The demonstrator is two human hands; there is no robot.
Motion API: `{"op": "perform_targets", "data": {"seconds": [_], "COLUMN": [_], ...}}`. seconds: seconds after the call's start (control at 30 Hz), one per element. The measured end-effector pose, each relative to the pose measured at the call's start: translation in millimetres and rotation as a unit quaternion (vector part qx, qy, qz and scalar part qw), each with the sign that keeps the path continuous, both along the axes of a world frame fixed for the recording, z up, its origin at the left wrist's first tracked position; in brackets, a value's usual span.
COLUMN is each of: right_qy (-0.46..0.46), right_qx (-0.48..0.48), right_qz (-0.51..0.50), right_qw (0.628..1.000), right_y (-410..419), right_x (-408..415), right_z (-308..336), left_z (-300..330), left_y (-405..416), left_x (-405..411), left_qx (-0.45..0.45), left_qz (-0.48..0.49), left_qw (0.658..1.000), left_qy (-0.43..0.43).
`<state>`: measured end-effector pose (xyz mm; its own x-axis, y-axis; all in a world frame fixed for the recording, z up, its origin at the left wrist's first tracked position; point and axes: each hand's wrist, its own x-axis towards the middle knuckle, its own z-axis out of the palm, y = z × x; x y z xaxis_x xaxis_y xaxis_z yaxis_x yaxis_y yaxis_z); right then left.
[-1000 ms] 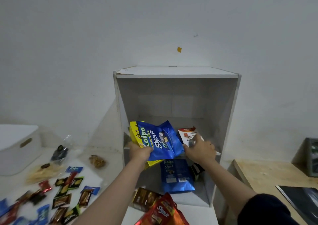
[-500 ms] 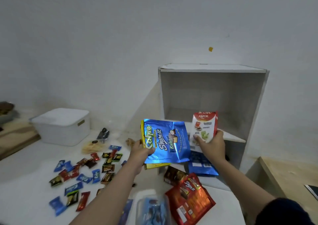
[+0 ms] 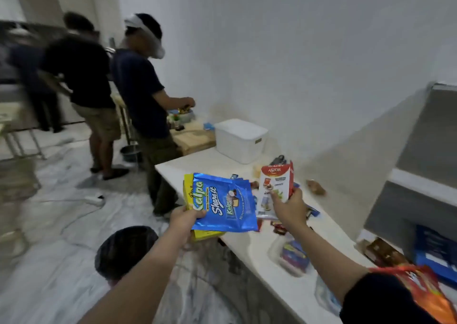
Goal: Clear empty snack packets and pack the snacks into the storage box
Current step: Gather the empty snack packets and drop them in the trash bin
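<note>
The left hand (image 3: 184, 218) pinches a flat blue foil Kalpa packet (image 3: 223, 203) with a yellow packet (image 3: 189, 195) behind it, thumb on top at the lower corner only. The right hand (image 3: 288, 206) grips a white and red Astor packet (image 3: 274, 187) upright, fingers curled around its lower part. Both are held in front of the white lidded storage box (image 3: 241, 139), which stands closed at the far end of the white worktop (image 3: 259, 244). Below the box side of the worktop, on the floor, is a round black-lined bin (image 3: 123, 252). I think the yellow packet could slip out, because the grip is only at one corner. Also, a full packet may go into the bin by mistake.
</note>
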<state>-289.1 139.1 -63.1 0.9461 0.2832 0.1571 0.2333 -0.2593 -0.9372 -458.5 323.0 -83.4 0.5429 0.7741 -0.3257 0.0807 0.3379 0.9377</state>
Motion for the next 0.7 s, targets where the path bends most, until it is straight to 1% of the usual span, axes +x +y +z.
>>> {"op": "perform_targets", "data": {"seconds": [0.1,0.17,0.27,0.33,0.53,0.7], "right_qy": [0.023,0.034,0.040,0.063,0.085,0.094], "right_qx": [-0.024,-0.042,-0.071,-0.101,-0.143,-0.207], "right_qz": [0.072,0.122,0.188,0.240,0.340,0.388], "right_qw": [0.997,0.991,0.979,0.963,0.925,0.893], "right_y": [69,114,179,224,336,418], "right_x": [-32,-52,-80,-96,-108,-101], "right_z": [-16,-28,-45,-61,-105,-146], "left_z": [-18,-30,-46,-61,-110,-155], "left_y": [45,72,108,134,214,271], "left_x": [-61,-97,-137,-155,-167,-151], "left_qx": [-0.007,-0.015,-0.029,-0.047,-0.055,-0.082], "left_qz": [0.064,0.125,0.209,0.258,0.340,0.390], "left_qw": [0.998,0.991,0.975,0.961,0.927,0.895], "left_qy": [0.024,0.042,0.073,0.089,0.150,0.202]}}
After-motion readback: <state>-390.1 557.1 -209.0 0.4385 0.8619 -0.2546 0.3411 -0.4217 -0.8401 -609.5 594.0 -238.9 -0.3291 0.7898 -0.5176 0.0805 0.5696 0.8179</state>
